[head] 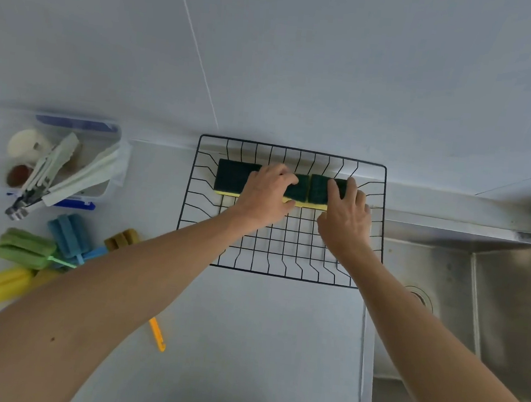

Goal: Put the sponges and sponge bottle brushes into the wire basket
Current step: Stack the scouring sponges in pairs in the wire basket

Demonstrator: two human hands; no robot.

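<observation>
Both of my hands are in the wire basket right now, up at its far edge. My left hand grips the long green-topped sponge, fingers over its top and thumb at the yellow near side. My right hand lies with fingers fairly straight on the second sponge, pressing it in just beside the first. So, as I judge it, the sponges are in and only being squared up against the back wire.

What's left is the brushes, all out on the bench to my left, well apart from the basket: the green sponge brush, the blue one, the yellow one nearest me, and a brownish one partly behind my forearm. A yellow handle pokes out under that arm. None has gone in yet.

The bench is plain pale grey, meeting a pale wall. A clear tub of utensils sits back left, and a steel sink lies just right of the basket.
</observation>
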